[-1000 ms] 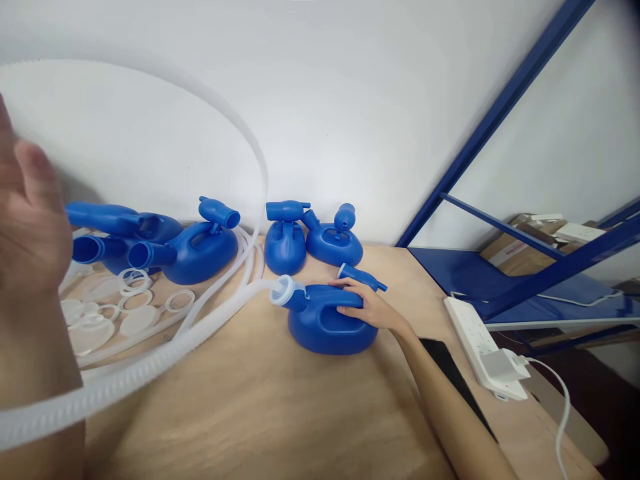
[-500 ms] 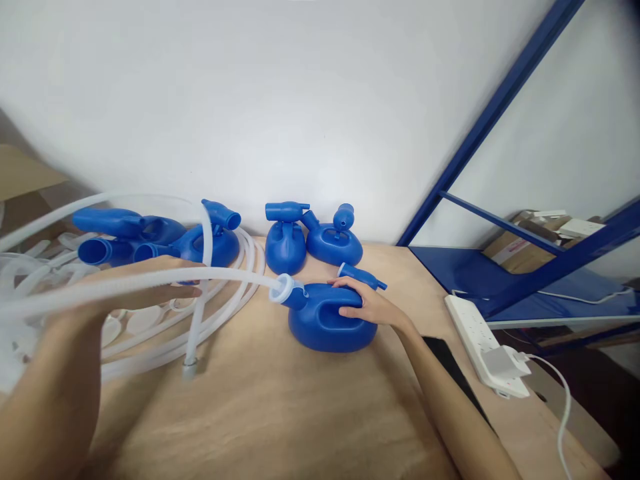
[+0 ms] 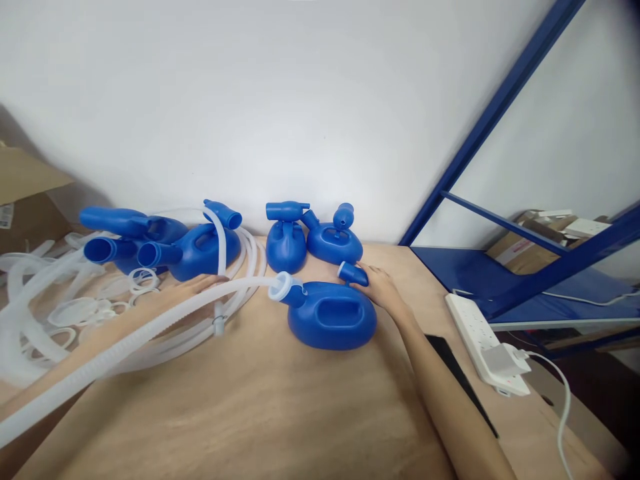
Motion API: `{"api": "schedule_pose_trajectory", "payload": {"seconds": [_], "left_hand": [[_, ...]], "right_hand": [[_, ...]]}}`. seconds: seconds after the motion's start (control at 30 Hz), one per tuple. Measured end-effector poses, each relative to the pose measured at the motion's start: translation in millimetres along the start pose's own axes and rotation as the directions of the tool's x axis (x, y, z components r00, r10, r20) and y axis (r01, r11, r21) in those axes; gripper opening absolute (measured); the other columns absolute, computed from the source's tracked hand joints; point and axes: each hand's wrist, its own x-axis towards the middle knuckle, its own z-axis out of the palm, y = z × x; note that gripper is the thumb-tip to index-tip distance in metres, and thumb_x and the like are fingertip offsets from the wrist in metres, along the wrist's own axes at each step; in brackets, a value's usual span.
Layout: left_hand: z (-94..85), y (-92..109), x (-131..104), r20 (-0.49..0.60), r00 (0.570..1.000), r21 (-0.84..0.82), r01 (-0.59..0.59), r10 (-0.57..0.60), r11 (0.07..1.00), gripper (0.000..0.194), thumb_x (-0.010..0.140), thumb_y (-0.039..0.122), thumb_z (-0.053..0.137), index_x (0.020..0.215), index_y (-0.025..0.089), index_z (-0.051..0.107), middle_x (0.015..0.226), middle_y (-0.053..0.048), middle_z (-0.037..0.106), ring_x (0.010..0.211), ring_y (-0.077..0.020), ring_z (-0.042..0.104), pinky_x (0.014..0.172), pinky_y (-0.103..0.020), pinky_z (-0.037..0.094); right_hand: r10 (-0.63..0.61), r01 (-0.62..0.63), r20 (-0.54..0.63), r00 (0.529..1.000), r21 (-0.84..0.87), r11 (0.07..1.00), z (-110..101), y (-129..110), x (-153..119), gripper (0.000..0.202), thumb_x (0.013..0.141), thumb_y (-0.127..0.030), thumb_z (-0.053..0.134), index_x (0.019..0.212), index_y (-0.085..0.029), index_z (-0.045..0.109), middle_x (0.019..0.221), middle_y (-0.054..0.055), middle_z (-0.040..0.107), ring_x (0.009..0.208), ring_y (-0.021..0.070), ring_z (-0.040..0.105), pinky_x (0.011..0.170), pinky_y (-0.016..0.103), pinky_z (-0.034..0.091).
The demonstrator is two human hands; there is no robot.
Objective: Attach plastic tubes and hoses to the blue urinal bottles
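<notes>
A blue plastic urinal bottle [image 3: 332, 337] lies on the table in front of me, a white cap [image 3: 281, 287] on its neck. From that cap a translucent corrugated hose [image 3: 150, 327] runs to the lower left. Behind the bottle, my right hand [image 3: 381, 288] has its fingers closed around a small blue spout piece [image 3: 354, 273] with a pale rim. My left hand [image 3: 193, 288] is under and behind the hose, fingers stretched out beside the dangling hose end [image 3: 219, 323]. The hose partly hides these fingers; I see no firm grip there.
Several more blue bottles [image 3: 334, 250] with spout pieces stand along the wall. Coiled hoses and white rings [image 3: 75, 312] lie on the left, near a cardboard box [image 3: 30, 200]. On the right are a black flat object [image 3: 460, 380], a power strip [image 3: 483, 340] and a blue shelf frame [image 3: 450, 260].
My right hand has left the bottle's body and closed on the spout piece behind it. My left hand has moved slightly rightward. The looped hose has dropped and its end hangs higher, farther right.
</notes>
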Motion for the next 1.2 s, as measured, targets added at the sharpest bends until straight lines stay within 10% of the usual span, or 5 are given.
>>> {"api": "schedule_pose_trajectory", "payload": {"seconds": [0.2, 0.5, 0.7, 0.97, 1.2], "left_hand": [[-43.0, 11, 33, -0.254, 0.960, 0.119, -0.092, 0.120, 0.989, 0.036, 0.107, 0.043, 0.037, 0.130, 0.024, 0.058, 0.161, -0.008, 0.051, 0.143, -0.0281, 0.052, 0.116, -0.047, 0.044], [-44.5, 105, 98, -0.760, 0.532, -0.039, -0.610, 0.372, 0.792, 0.033, 0.108, 0.048, 0.052, 0.129, 0.023, 0.050, 0.157, -0.012, 0.047, 0.137, -0.0236, 0.056, 0.115, -0.045, 0.049], [-1.2, 124, 123, -0.336, 0.745, 0.122, -0.573, 0.577, 0.811, 0.042, 0.110, 0.048, 0.038, 0.108, 0.020, 0.069, 0.125, -0.014, 0.068, 0.116, -0.0290, 0.058, 0.103, -0.049, 0.049], [-3.9, 115, 118, -0.288, 0.910, -0.054, -0.325, 0.297, 0.944, 0.044, 0.107, 0.056, 0.037, 0.099, 0.020, 0.061, 0.074, -0.002, 0.066, 0.065, -0.0202, 0.059, 0.065, -0.033, 0.043], [-9.7, 104, 111, -0.464, 0.794, 0.023, -0.431, 0.392, 0.902, 0.049, 0.108, 0.060, 0.043, 0.123, 0.024, 0.071, 0.087, -0.001, 0.078, 0.062, -0.0150, 0.066, 0.063, -0.026, 0.044]], "right_hand": [[-0.023, 0.032, -0.073, 0.997, 0.120, 0.992, -43, -10, 9, 0.066, 0.086, -0.054, 0.076, 0.143, -0.022, 0.063, 0.138, 0.016, 0.068, 0.127, 0.0394, 0.065, 0.110, 0.056, 0.052], [-0.218, 0.487, -0.472, 0.854, 0.580, 0.653, -103, -93, -3, 0.107, 0.072, -0.072, 0.083, 0.160, -0.036, 0.033, 0.157, 0.011, 0.049, 0.140, 0.0371, 0.055, 0.106, 0.053, 0.058], [-0.127, 0.574, -0.666, 0.735, 0.511, 0.639, -96, -120, -1, 0.114, 0.072, -0.098, 0.055, 0.159, -0.044, 0.004, 0.144, 0.010, 0.054, 0.137, 0.0365, 0.058, 0.110, 0.054, 0.055], [-0.019, 0.469, -0.577, 0.817, 0.645, 0.603, -83, -113, 2, 0.104, 0.059, -0.100, 0.064, 0.134, -0.030, 0.050, 0.127, 0.015, 0.067, 0.127, 0.0420, 0.065, 0.106, 0.059, 0.056], [-0.121, 0.657, -0.689, 0.715, 0.602, 0.454, -76, -88, 11, 0.062, 0.058, -0.076, 0.089, 0.093, -0.028, 0.070, 0.082, 0.004, 0.073, 0.084, 0.0300, 0.074, 0.077, 0.045, 0.063]]}}
